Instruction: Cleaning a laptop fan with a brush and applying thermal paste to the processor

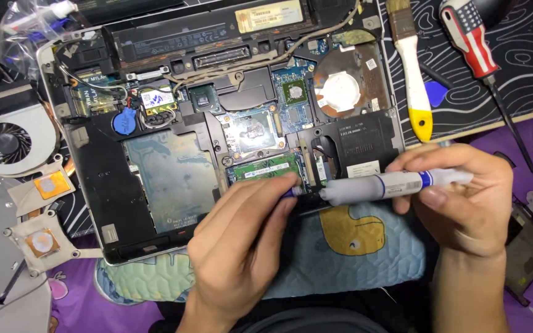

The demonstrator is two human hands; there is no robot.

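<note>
My right hand (464, 203) grips a grey paste syringe (365, 188) with a blue band, held level over the near edge of an opened laptop (174, 154). My left hand (242, 240) pinches the small blue cap (291, 192) at the syringe's tip, fingertips touching the nozzle. Both hands hover above the laptop's lower right corner, near the green memory module (263, 168). Bare processor chips (295, 92) sit on the blue board beyond.
A removed fan with copper heat pipes and pads (13, 148) lies to the left. A yellow-tipped white brush (414, 74) and a striped-handle screwdriver (473, 40) rest on a patterned mat at right. A light blue quilted cloth with a yellow duck (353, 237) lies under the laptop.
</note>
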